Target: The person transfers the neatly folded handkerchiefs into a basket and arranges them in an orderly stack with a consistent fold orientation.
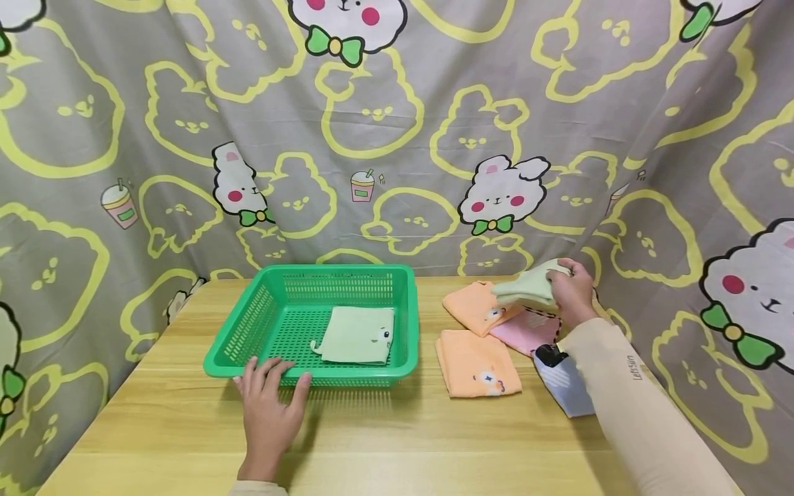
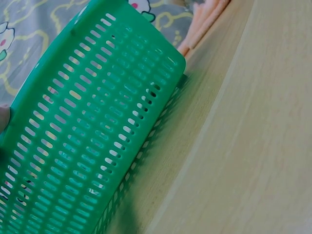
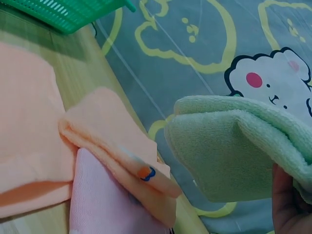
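The right hand [image 1: 573, 293] holds a folded pale green cloth [image 1: 527, 288] lifted above the far right of the table [image 1: 397, 441], its fingers curled round the cloth's right end; in the right wrist view the fold [image 3: 234, 146] bulges out from the palm. The cloth's long axis runs left to right, its free end pointing left toward the green basket [image 1: 248, 331]. The basket lies well to the left of this hand, on the middle of the table, with another green cloth [image 1: 358, 335] already flat inside it.

The left hand [image 1: 269, 403] rests against the basket's near rim, fingers spread and fairly straight, gripping nothing; it is by far the nearer hand to the basket.

Below the lifted cloth lie two orange cloths [image 1: 477, 362], a pink one [image 1: 527, 331] and a grey one [image 1: 567, 389], partly overlapping.
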### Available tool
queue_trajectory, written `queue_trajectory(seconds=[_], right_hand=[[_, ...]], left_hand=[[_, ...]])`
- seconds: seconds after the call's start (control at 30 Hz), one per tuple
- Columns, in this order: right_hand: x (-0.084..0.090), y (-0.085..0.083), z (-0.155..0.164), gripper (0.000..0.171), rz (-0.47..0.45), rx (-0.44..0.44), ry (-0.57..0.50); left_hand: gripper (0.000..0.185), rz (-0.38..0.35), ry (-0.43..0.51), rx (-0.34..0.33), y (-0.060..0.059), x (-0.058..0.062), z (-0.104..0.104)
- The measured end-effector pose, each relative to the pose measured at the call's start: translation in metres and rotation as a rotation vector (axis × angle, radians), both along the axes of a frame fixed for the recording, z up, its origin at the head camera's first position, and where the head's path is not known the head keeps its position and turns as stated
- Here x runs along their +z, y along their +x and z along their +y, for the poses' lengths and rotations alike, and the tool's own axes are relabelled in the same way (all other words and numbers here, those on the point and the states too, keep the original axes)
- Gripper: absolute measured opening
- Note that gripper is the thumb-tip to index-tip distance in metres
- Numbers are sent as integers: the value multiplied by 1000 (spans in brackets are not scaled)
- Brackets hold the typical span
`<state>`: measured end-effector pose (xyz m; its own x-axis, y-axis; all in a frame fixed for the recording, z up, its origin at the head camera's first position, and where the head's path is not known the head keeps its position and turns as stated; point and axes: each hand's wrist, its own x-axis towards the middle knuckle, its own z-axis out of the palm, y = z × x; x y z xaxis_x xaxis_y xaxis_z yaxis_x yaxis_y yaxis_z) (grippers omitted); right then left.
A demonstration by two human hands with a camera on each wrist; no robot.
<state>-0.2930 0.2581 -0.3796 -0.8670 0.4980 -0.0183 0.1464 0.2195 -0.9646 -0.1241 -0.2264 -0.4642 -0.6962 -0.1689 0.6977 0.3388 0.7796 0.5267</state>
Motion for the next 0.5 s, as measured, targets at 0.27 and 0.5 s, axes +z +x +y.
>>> queue_trajectory(seconds=[0.27,0.5], right_hand=[[2,-1,-8,51,21,35,-10],[0,-5,-15,51,54,47,-44]], left_hand=[[32,24,-4,-4,1,0,0],[32,5,-4,-4,1,1,1]])
